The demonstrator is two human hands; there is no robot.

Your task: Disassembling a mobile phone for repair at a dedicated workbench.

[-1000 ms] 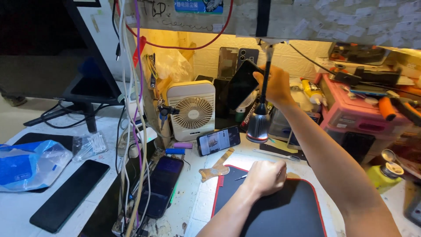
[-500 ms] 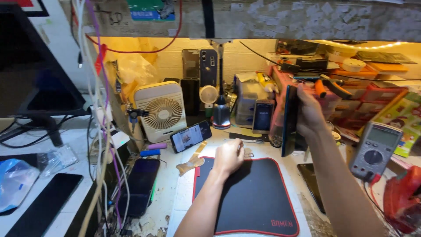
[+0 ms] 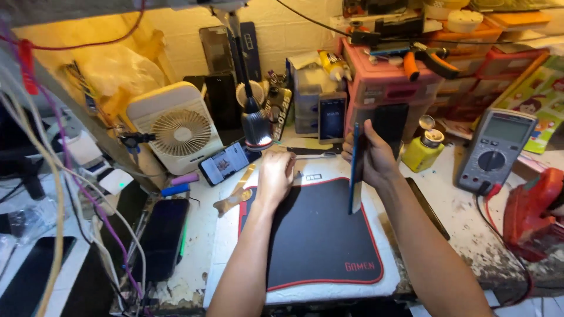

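My right hand [image 3: 374,157] grips a dark phone [image 3: 355,170] held on edge, upright, just over the far right corner of a black mat with a red border [image 3: 317,235]. My left hand [image 3: 275,174] rests as a closed fist on the mat's far left edge. I cannot tell whether anything is inside that fist. A black lamp head [image 3: 257,130] on a stalk hangs just beyond the left hand.
A small white fan [image 3: 179,130] and a lit phone [image 3: 224,164] lie at back left. Dark phones [image 3: 165,235] lie left of the mat. A grey multimeter [image 3: 496,149], a yellow bottle [image 3: 424,150] and a red tool [image 3: 537,211] sit right. Pink drawers [image 3: 388,85] stand behind.
My right hand came down from the lamp stalk, took hold of the phone at the right and brought it to the mat's corner. The left fist stayed put. My view shifted right.
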